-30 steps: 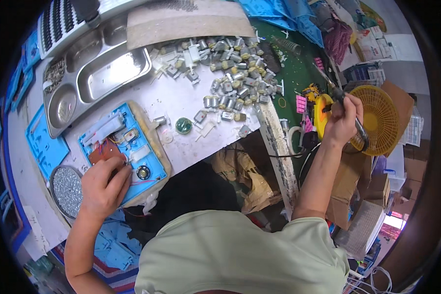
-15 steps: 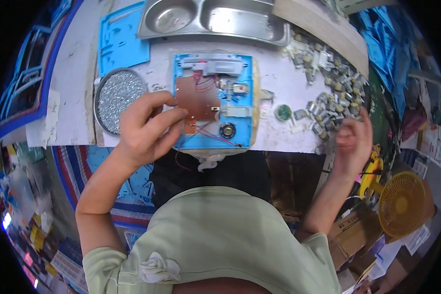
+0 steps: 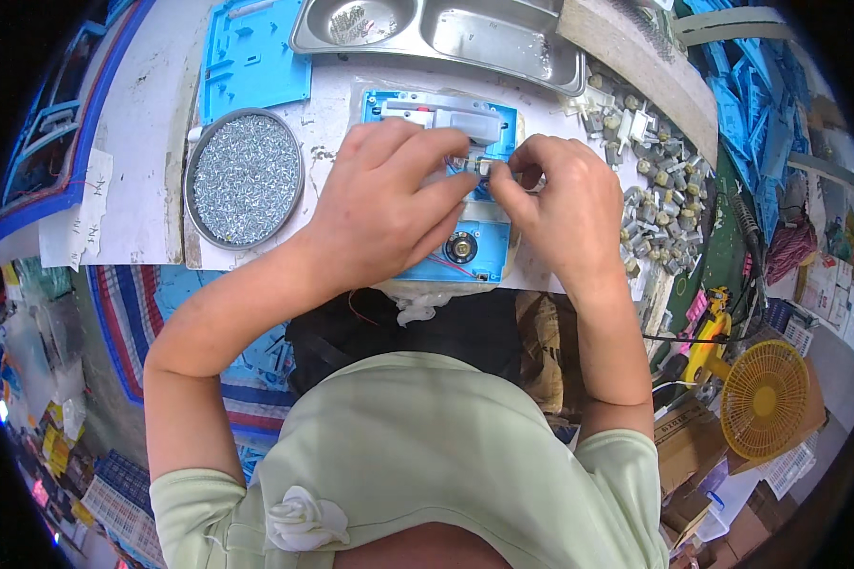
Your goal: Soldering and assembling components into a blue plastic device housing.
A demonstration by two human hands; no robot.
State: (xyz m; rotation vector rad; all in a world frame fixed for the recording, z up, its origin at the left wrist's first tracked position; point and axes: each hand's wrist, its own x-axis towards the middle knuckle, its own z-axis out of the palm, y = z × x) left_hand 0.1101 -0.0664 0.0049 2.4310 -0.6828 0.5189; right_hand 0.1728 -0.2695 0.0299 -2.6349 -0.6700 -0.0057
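Note:
An open blue plastic case lies before me with electronic parts in it. My left hand reaches over its left side and covers the circuit board. Its thumb and index finger close on the left end of a small silver motor in the case. From the other side my right hand pinches at the motor's right end, fingers curled. Above the fingertips sits a grey plastic housing. A round black speaker shows below, with thin red wires. The exact grip is partly hidden by the fingers.
A round pan of small screws stands left, below a blue panel. A metal compartment tray lies at the back. Several small motors are heaped at right. A yellow fan stands lower right.
My right hand has come from the motor heap to the case. My left hand has moved right and up, from the board's left edge to the motor. The view has shifted slightly.

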